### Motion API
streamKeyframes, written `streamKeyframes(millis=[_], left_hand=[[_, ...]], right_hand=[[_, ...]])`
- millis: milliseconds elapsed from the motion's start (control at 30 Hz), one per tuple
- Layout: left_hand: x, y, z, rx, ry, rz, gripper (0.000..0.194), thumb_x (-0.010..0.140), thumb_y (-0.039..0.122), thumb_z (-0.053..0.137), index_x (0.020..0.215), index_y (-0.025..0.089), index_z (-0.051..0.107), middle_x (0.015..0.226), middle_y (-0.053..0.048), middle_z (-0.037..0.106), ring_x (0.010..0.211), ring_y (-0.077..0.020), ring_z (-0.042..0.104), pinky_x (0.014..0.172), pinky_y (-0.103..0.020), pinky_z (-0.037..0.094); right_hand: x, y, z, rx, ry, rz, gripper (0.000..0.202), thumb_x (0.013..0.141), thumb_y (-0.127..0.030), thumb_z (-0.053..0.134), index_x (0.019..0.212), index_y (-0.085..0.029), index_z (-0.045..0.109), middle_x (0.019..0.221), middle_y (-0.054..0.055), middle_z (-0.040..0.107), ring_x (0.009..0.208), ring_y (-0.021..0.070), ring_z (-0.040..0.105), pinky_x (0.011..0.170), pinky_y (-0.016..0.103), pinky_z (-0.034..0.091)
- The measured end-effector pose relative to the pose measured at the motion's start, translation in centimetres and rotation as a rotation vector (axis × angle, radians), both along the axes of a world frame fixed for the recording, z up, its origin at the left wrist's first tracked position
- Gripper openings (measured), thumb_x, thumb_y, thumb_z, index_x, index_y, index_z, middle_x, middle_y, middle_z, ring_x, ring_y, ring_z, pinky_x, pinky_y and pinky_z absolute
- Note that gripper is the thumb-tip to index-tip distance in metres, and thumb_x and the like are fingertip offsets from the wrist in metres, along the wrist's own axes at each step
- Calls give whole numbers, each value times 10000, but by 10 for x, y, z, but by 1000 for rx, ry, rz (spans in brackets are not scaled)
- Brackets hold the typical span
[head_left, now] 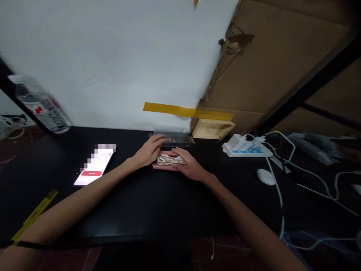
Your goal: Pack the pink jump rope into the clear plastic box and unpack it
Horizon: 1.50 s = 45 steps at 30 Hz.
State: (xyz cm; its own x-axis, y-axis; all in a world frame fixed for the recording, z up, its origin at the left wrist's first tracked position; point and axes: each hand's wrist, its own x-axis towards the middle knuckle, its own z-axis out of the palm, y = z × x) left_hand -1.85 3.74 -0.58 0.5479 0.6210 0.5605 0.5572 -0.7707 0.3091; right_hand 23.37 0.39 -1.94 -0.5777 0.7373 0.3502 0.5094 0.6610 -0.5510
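Note:
A shallow pink tray (163, 167) sits on the black table with many short pink-and-white sticks (170, 159) lying loosely in it; their exact kind is too small to tell. My left hand (150, 151) rests at the tray's left end, its fingers stretched out towards the clear plastic case (179, 140) behind. Around the right end of the tray curves my right hand (190, 164), fingers along the back and thumb at the front. Part of the tray's right end is hidden under this hand.
A wooden box (213, 129) leans against the cardboard at the back. On the right are a white power strip (248, 146), a white mouse (265, 177) and trailing cables. A lit phone (97, 165) lies left; a water bottle (42, 107) stands at the far left.

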Motion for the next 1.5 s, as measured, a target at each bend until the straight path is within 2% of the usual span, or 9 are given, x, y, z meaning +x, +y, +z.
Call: streamKeyframes(millis=[100,233,400,533,767,1067,1200,1333,1500], left_hand=[[2,-22,-4,-1,160,-25,420,1013,317,400,1370,131,520,1380,-154,570,1330,-273,489,1128,-484,387],[0,-34,-12,-12,353,66,601,988,460,452,1431,54,429,1444,-220,494,1363,-349,435,1136,-497,346],[-2,-28,-12,-40,412,92,577,1008,475,415,1449,102,400,1468,-199,468,1349,-348,434,1120,-525,329],[-4,-24,-13,-61,378,48,573,1007,481,420,1462,136,369,1484,-188,448,1358,-334,418,1113,-500,348],[-6,-23,-18,-37,331,52,590,976,463,456,1455,130,373,1477,-206,437,1399,-344,368,1139,-521,320],[-6,-27,-20,-83,318,61,634,972,437,463,1481,80,338,1515,-230,381,1451,-362,278,1153,-509,323],[-1,-31,-15,-53,336,66,608,977,416,444,1458,53,364,1481,-241,412,1394,-360,354,1141,-498,332],[4,-37,-10,-22,373,70,574,979,433,427,1438,89,397,1410,-219,494,1283,-350,463,1093,-500,371],[4,-34,-12,-14,429,38,660,997,517,370,1476,63,354,1471,-237,456,1351,-364,418,1124,-505,325]], right_hand=[[-17,7,-9,107,-27,-40,611,992,-577,406,1449,-180,488,1454,175,534,1395,336,435,1161,599,335],[-26,15,-11,92,-22,-86,595,1022,-550,308,1458,-183,480,1448,161,543,1405,320,425,1174,587,324],[2,13,2,-26,-157,-7,771,979,-648,348,1549,-129,332,1622,183,295,1513,320,241,1228,548,230],[28,12,12,-153,-242,-42,938,892,-719,491,1596,-168,207,1652,158,222,1519,326,223,1235,540,213],[21,11,16,-185,-272,-24,943,905,-735,443,1611,-201,121,1668,130,132,1533,335,150,1234,577,153],[38,6,15,-163,-269,-70,956,903,-733,449,1606,-161,144,1657,154,178,1528,324,184,1241,544,181],[38,7,11,-160,-285,-62,907,935,-713,399,1610,-182,104,1655,144,186,1529,310,183,1240,568,159],[38,7,11,-145,-291,-44,927,915,-721,444,1610,-217,94,1647,131,221,1515,326,230,1225,599,188],[45,8,11,-175,-301,-79,956,883,-734,495,1609,-229,133,1650,117,222,1513,352,226,1228,584,209]])
